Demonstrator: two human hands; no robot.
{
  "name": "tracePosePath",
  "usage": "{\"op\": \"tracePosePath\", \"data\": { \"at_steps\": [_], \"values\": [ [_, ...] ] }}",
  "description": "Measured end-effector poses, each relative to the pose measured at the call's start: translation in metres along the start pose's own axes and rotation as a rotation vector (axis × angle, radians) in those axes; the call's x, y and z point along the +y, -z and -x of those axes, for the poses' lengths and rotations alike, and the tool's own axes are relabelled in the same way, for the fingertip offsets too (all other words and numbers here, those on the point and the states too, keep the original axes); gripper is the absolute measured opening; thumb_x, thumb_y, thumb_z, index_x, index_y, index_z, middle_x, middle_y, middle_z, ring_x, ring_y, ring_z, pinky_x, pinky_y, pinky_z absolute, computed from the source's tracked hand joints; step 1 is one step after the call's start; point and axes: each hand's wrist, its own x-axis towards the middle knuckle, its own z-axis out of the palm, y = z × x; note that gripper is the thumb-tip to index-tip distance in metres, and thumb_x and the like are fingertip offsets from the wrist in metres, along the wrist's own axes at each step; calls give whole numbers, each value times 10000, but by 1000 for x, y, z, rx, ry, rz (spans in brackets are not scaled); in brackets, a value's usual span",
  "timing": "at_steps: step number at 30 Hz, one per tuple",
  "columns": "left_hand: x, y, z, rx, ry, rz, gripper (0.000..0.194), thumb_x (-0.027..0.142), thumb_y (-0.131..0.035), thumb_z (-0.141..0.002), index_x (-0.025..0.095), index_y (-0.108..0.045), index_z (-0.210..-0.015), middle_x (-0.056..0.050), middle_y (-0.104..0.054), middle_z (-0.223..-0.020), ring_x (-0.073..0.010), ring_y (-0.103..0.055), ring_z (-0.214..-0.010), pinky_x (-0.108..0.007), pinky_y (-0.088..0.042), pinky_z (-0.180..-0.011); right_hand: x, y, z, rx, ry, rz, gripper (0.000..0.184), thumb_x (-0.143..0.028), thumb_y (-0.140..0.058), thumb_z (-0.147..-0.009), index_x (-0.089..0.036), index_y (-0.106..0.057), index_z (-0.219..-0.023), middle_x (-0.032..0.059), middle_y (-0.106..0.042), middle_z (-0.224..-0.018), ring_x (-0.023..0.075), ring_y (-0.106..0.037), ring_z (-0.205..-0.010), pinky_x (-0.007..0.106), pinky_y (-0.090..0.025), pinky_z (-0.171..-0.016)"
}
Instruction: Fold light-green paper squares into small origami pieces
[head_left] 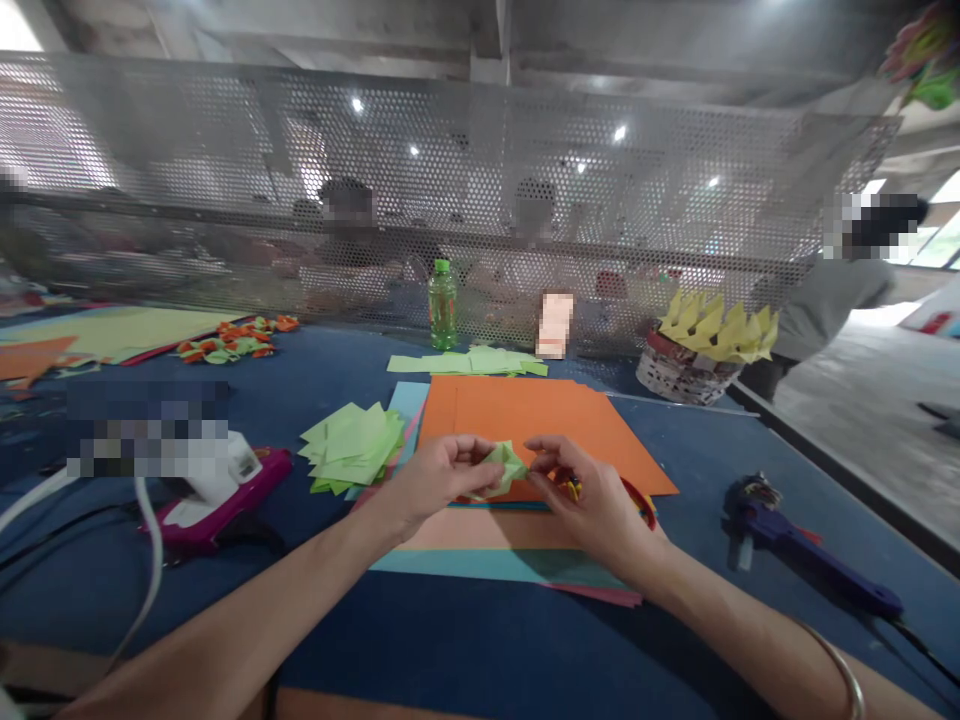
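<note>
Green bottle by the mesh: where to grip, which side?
I'd wrap the upright green bottle around mid-body, below its cap, coming level from the left. Its tall, narrow shape suits a side grip; the mesh panel stands behind, and light-green strips lie in front, so stay above those.

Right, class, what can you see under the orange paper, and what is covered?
Peach paper, light-blue paper and pink paper stick out along its near side. Whatever lies beneath the middle of the orange paper is covered.
</note>
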Motion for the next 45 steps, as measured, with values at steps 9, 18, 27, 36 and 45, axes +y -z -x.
{"op": "tracePosePath", "data": {
  "at_steps": [9, 18, 27, 36, 45],
  "values": [
    [1, 4, 0, 19, 13, -8, 331, 408, -813, -726, 152, -691, -898, -44, -724, -760, -156, -665, -685, -274, -520, -680, 1, 1, -1, -14, -89, -132, 205, -304, -511, -980, -249, -604, -1154, 32, -731, -1020, 174, -697, -935, 282, -513, -779],
    [-2, 5, -1, 45, -20, -28, 336, 393, -817, -701, 149, -695, -897, -54, -725, -767, -187, -691, -717, -296, -541, -697, 7, -3, -4, -19, -152, -208, 201, -358, -518, -976, -237, -630, -1090, 41, -714, -1067, 185, -676, -965, 300, -515, -804],
    [0, 4, -2, 72, -30, -36, 345, 344, -782, -727, 155, -664, -990, -63, -729, -822, -179, -689, -718, -290, -538, -666, 6, 3, -2, -24, -76, 179, 246, -152, -487, -925, -214, -606, -1131, 84, -679, -1125, 240, -623, -1064, 380, -476, -901],
    [1, 4, -1, 87, -14, -53, 356, 320, -774, -722, 154, -659, -1016, -84, -738, -895, -195, -702, -766, -300, -548, -675, 28, 27, -15, -176, -153, 687, 390, -74, -504, -836, -171, -608, -1199, 134, -656, -1166, 277, -618, -1057, 352, -444, -838],
    [2, 3, -2, 97, -26, -51, 346, 302, -784, -713, 160, -661, -1004, -88, -741, -923, -206, -712, -786, -294, -548, -684, 49, 50, -27, -14, -125, 801, 357, -19, -483, -854, -128, -654, -1148, 213, -654, -1187, 370, -582, -1118, 466, -421, -880]
  ]
}}
